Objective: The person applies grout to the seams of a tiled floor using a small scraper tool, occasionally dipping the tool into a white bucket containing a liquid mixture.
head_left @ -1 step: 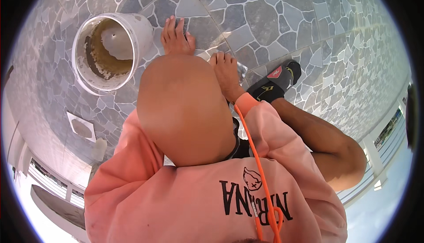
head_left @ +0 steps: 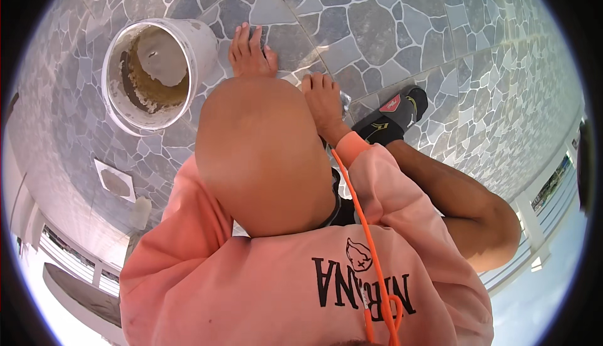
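On stone-tile floor [head_left: 402, 25], both hands flat, empty, unmoved, left hand [head_left: 250, 52] nr bucket [head_left: 157, 72], right hand [head_left: 323, 98].

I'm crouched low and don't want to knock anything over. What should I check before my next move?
1. Left hand braced on the stone-pattern tiled floor: ok. It lies flat with the fingers spread and holds nothing.
2. Right hand grip: cannot tell. Something shiny shows at its edge but is mostly hidden.
3. White bucket upright: ok. It stands just beside the left hand, with brownish residue inside.
4. Orange cord away from the fingers: ok. It runs down over the pink sweatshirt, behind the right wrist.
5. Black slide sandal flat on the tiles: ok. It sits close to the right hand.
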A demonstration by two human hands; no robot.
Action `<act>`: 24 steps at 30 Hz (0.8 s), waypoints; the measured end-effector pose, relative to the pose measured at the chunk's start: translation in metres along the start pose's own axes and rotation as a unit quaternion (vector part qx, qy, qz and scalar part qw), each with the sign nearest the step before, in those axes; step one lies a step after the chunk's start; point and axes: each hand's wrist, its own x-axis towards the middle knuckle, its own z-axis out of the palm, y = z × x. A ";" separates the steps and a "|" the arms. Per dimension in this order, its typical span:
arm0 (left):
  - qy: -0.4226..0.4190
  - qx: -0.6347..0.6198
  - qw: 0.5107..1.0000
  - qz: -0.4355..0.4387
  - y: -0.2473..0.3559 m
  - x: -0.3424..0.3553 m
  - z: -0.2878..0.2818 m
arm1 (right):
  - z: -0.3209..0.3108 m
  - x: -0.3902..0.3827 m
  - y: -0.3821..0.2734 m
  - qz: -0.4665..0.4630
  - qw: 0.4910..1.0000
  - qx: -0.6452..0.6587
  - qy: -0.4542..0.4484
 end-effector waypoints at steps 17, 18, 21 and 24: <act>-0.006 -0.002 1.000 0.000 0.000 0.000 -0.004 | -0.005 0.032 -0.001 -0.028 0.999 -0.030 -0.021; -0.007 0.001 1.000 -0.002 0.002 0.001 -0.002 | -0.005 0.041 0.001 -0.002 0.999 -0.032 -0.009; -0.008 -0.002 1.000 0.000 0.000 -0.002 -0.004 | -0.015 0.081 0.010 0.123 0.992 0.000 -0.031; -0.012 -0.014 1.000 -0.008 0.002 0.004 -0.001 | 0.001 0.059 -0.011 -0.042 0.999 -0.015 0.012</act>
